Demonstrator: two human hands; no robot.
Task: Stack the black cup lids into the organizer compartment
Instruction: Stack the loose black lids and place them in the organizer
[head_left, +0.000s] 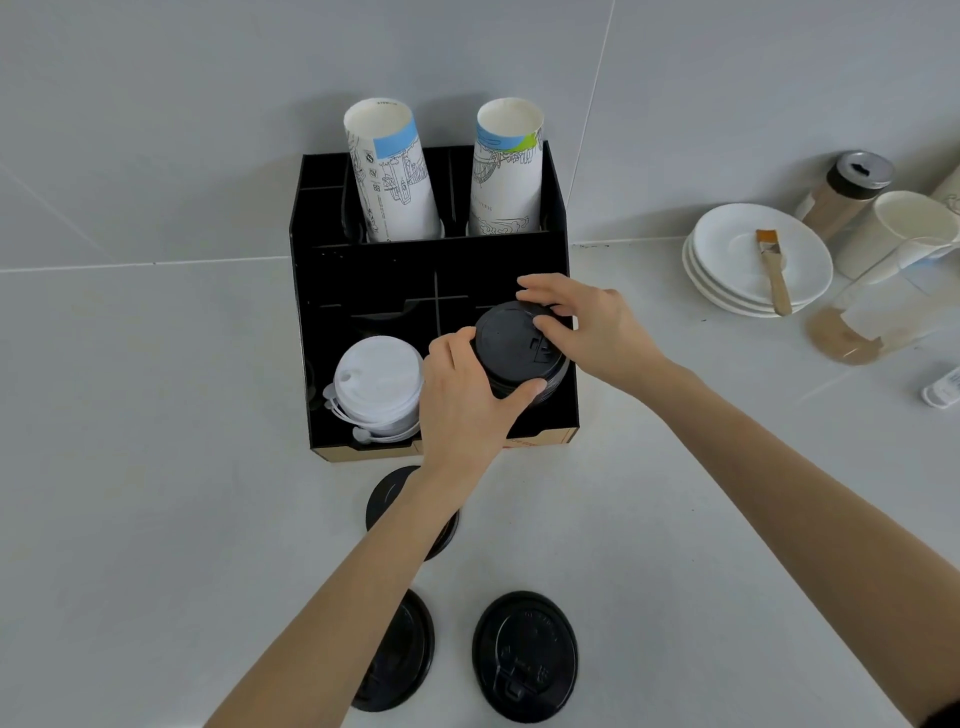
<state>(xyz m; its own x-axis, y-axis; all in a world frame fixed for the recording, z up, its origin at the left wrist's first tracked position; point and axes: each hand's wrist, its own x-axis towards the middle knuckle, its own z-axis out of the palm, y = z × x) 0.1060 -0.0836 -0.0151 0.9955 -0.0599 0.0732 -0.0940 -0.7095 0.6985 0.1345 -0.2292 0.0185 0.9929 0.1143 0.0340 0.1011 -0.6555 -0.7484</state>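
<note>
Stack: black lid stack (519, 351) sits in the front right compartment of the organizer (332, 291), beside the white lids (376, 387).
Left hand (462, 400): fingers curled around the stack's near side.
Right hand (587, 325): fingertips pinching the far rim.
Advice: square the rims, press down evenly.
Loose lids (524, 657): three on the counter (156, 467), perhaps more hidden under the arm.

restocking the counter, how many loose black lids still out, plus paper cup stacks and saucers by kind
loose black lids on the counter: 3
paper cup stacks in the organizer: 2
white saucers, stacked: 3
total: 8
</note>
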